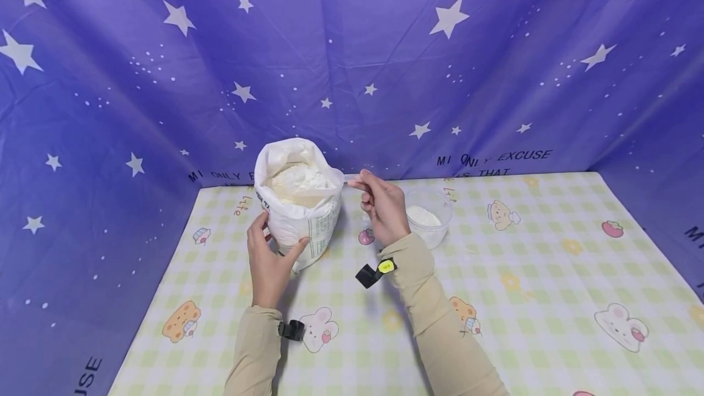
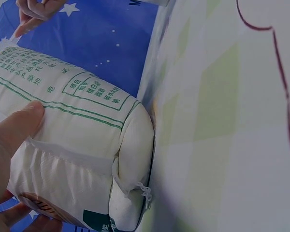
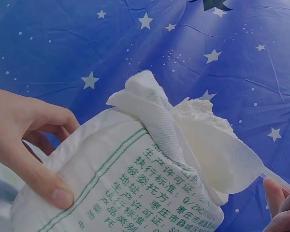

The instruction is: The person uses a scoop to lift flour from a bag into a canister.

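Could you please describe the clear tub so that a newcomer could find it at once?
Look at the checked tablecloth, towards its far edge below the starry blue curtain. Just right of the right hand sits a round, see-through tub of white powder. Unlike the tall, opaque, printed white bag, its sides are clear.

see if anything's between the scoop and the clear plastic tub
Only the right hand, which holds the scoop and overlaps the left edge of the clear plastic tub in the head view; no other object shows between. Whether the printed white bag catches the scoop is hard to tell.
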Tool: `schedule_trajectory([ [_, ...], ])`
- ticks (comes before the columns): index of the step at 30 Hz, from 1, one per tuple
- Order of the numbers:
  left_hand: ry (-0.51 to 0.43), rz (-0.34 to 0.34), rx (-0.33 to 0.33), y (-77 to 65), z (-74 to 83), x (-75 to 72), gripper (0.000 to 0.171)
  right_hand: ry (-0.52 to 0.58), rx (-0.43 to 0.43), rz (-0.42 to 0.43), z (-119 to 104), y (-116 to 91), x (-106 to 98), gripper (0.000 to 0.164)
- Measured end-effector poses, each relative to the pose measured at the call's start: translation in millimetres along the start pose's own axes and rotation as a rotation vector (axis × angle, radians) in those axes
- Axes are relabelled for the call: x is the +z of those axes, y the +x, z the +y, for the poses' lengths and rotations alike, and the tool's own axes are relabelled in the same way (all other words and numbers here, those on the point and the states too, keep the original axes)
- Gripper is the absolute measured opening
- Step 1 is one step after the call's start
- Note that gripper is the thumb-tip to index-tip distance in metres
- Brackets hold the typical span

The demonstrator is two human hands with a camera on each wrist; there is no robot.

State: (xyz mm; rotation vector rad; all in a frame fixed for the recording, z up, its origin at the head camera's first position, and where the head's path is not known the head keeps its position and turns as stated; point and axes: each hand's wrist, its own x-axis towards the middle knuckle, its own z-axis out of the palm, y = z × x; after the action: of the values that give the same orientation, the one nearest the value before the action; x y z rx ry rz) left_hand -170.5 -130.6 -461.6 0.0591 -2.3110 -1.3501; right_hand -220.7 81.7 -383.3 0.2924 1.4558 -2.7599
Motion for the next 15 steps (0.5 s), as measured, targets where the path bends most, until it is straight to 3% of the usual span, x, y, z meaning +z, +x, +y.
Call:
schedule_trajectory([
  [5, -0.007, 0.004, 0.01, 0.0, 0.3, 0.3, 0.09, 0.003, -0.001, 0.008, -0.7, 0.4, 0.3, 0.027],
  [15, -0.003, 0.006, 0.01, -0.2, -0.1, 0.2, 0.091, 0.018, -0.017, 0.023, -4.0, 2.3, -0.7, 0.012],
])
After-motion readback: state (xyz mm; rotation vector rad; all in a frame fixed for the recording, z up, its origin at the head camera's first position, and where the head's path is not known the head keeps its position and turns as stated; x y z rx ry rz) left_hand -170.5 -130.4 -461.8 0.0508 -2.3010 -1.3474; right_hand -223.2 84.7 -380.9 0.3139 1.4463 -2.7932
